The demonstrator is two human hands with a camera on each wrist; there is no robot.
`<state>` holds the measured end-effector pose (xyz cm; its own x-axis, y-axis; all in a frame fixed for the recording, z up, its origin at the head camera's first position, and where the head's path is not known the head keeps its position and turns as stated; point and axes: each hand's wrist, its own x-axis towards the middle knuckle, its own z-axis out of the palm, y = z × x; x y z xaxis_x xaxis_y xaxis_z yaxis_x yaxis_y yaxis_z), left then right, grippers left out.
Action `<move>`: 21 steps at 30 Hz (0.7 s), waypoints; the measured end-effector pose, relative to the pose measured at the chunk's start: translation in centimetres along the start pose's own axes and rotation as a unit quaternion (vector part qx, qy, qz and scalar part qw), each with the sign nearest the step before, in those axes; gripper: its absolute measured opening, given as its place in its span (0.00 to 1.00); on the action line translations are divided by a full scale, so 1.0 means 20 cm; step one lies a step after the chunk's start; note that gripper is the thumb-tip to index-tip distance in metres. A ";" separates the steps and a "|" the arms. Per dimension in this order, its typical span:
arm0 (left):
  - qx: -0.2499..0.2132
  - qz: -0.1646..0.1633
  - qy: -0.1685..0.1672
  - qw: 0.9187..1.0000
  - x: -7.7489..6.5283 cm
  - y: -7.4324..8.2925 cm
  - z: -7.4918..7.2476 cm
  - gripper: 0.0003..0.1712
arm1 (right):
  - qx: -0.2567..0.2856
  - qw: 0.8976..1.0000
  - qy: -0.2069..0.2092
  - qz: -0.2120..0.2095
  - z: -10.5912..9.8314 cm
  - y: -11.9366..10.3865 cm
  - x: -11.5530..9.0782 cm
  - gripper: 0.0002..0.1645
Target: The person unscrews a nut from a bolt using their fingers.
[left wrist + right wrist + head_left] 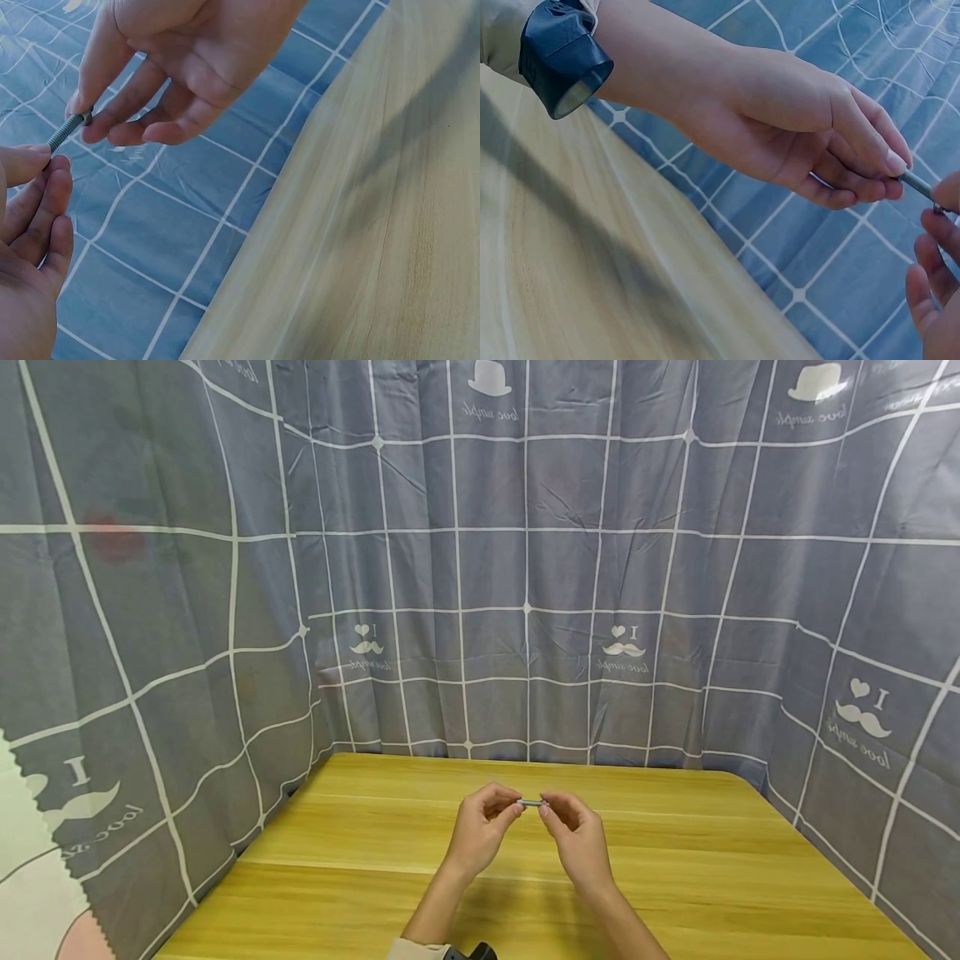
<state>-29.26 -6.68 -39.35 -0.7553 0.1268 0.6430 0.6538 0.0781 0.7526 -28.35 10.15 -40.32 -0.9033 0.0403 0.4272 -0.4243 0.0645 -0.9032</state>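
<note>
Grey curtain rises behind table and pinched threaded rod

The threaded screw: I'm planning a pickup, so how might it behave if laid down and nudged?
The screw seems stiff, spanning straight between the left hand and the right hand. Slim and rounded, it would probably roll, though its ridged surface may resist slipping.

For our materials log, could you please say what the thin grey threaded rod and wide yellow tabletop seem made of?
The rod looks like metal, dull, judging by its grey ridges; the tabletop, wood or smooth printed laminate, given its streaky grain.
</note>
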 end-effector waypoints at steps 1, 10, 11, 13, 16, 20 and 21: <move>0.002 0.000 0.001 1.000 0.00 0.00 0.00 0.05 | 0.002 1.000 0.000 -0.001 0.00 0.00 0.00 0.18; -0.005 0.014 -0.001 1.000 0.01 -0.08 0.00 0.06 | -0.015 1.000 0.009 -0.004 0.00 0.01 0.00 0.16; -0.006 0.013 -0.002 1.000 0.01 -0.08 0.00 0.06 | -0.014 1.000 0.008 -0.005 0.00 0.00 0.00 0.16; -0.011 0.006 -0.003 1.000 0.01 -0.08 0.00 0.05 | -0.011 1.000 0.007 -0.006 0.00 0.00 0.00 0.15; -0.012 0.003 -0.003 1.000 0.01 -0.08 0.00 0.05 | -0.002 1.000 0.005 -0.004 0.00 0.00 0.00 0.17; -0.012 0.012 -0.004 1.000 0.01 -0.08 -0.01 0.05 | -0.005 1.000 0.003 -0.004 0.00 0.00 0.00 0.19; -0.011 0.012 -0.005 1.000 0.01 -0.08 -0.01 0.06 | -0.009 1.000 0.002 -0.005 0.00 0.00 0.00 0.19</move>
<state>-30.39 -6.90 -40.39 -0.7390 0.1390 0.6593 0.6703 0.0533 0.7401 -28.32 10.06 -40.31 -0.8985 0.0442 0.4367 -0.4324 0.0824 -0.8979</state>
